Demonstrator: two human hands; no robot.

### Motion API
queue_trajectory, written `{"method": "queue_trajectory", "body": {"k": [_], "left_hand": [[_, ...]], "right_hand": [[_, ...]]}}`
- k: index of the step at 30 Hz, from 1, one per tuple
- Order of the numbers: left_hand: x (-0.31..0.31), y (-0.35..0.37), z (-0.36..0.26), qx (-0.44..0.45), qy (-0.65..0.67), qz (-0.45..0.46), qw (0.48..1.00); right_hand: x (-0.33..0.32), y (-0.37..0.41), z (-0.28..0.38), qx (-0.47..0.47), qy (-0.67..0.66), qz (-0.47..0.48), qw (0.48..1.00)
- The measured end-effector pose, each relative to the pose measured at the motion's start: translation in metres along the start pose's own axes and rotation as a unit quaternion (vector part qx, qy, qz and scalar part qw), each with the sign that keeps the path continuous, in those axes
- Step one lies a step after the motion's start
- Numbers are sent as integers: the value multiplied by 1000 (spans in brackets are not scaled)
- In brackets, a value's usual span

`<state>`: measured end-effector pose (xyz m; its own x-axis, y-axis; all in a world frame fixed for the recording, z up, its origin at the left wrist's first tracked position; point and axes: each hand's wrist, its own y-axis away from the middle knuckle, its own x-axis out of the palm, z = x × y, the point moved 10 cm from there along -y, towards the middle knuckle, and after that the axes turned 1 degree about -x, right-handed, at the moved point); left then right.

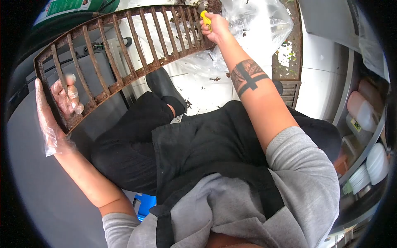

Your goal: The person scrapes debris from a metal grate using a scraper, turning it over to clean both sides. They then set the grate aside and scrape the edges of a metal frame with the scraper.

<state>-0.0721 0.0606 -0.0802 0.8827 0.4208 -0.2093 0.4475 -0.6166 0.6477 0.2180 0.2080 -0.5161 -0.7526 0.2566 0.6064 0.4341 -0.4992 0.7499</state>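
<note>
A long rusty metal grate with parallel bars slants across the upper left, its near end low and its far end at the top centre. My left hand, in a clear plastic glove, is closed round the near end, with fingers through the bars. Bare of any glove, my right hand is wrapped round the yellow handle of a tool at the grate's far end. The tool's tip lies against the rusty metal there and is hard to make out.
Clear plastic bags lie on the white tiled floor amid dark debris. A debris-filled floor channel runs at the right, beside another slatted grate. Shelves with containers stand far right; a green container is upper left.
</note>
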Motion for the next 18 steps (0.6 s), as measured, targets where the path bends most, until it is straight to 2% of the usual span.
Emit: {"method": "queue_trajectory", "body": {"k": [1,2,4,6,7,8,9,10,11,13,14,16,18], "left_hand": [[-4,2,-2,7,-9,-42,999],[-5,1,0,4,-11,-40,999],[-1,-4,-1,12,1,24,1000],[-4,-6,0,11,10,33,999],[-2,-7,1,6,19,41,999],[-2,-6,3,3,20,40,999],[-2,-4,1,3,4,17,1000],[-4,-3,-1,5,-12,-6,1000],[-5,-3,0,5,-13,-5,1000],[-3,-4,0,4,-7,24,1000],[-5,-5,-1,4,-7,25,1000],[3,-4,0,-12,18,78,997],[0,-5,0,-14,20,64,998]], "right_hand": [[-6,1,0,-11,7,-22,1000],[-10,6,-4,-10,5,-26,1000],[-35,6,7,-59,70,-134,987],[-48,-3,6,-65,125,-154,978],[-49,1,29,-175,290,-205,918],[-42,11,44,-272,443,-248,818],[-29,39,55,-341,429,-283,787],[-30,31,49,-338,430,-283,788],[-23,22,47,-339,384,-248,822],[-14,18,34,-250,298,-175,904],[-11,24,35,-251,297,-175,904],[-25,50,62,-319,468,-362,740],[-27,59,69,-343,444,-378,737]]}}
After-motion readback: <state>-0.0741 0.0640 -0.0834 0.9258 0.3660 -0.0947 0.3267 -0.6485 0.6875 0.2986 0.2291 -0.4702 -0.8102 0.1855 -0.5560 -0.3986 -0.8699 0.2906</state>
